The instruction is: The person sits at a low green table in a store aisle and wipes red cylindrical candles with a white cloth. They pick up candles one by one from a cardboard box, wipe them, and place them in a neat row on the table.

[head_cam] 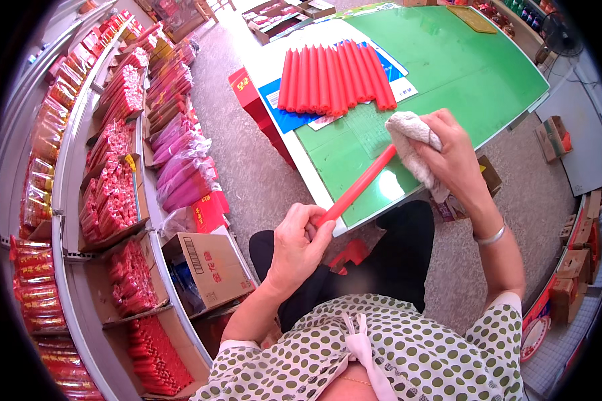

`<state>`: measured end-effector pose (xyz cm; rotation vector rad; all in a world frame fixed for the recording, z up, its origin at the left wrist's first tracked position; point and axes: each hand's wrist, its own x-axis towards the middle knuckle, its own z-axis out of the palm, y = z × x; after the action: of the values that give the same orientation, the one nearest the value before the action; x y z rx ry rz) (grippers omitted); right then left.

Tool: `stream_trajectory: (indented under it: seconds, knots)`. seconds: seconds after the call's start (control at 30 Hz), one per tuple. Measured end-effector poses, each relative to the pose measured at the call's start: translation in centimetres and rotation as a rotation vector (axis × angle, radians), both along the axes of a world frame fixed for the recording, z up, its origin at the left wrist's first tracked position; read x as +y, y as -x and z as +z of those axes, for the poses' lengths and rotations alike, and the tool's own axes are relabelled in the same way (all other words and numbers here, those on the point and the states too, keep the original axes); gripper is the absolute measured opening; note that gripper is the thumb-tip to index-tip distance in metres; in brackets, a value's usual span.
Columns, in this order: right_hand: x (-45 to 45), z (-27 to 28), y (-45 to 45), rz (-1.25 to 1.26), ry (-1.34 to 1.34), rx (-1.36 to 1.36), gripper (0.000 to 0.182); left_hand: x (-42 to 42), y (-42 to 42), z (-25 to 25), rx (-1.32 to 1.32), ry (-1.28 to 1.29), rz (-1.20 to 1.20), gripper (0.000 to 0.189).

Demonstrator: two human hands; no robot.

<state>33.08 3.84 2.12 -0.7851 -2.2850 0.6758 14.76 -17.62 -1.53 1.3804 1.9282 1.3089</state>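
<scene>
My left hand [301,240] grips the lower end of a long red candle [359,186], which slants up to the right over the near corner of the green-topped table [444,75]. Its upper end meets a folded whitish cloth [412,143] that my right hand [444,145] holds. Whether the right fingers also press on the candle through the cloth cannot be told. Beyond my hands, several red candles [331,77] lie side by side on blue-and-white printed sheets [283,113] on the table, their tapered tips pointing away from me.
Shelves of packed red candles and boxes [113,200] line the left side, with an open cardboard box [218,268] near my left arm. A yellow tray [471,19] lies at the table's far edge. Open boxes [276,20] stand beyond the table. A fan [562,35] is at the upper right.
</scene>
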Motion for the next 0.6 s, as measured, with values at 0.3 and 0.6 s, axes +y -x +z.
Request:
stream_trajectory:
  seconds: [0.3, 0.6]
  knots:
    - [-3.8, -1.6, 1.7, 0.239, 0.009, -0.049, 0.032, -0.2, 0.9, 0.4, -0.643, 0.078, -0.026, 0.017]
    - [4.7, -1.3, -1.6, -0.210, 0.248, 0.499, 0.021, -1.3, 3.2, -0.3, -1.187, -0.038, -0.221, 0.034]
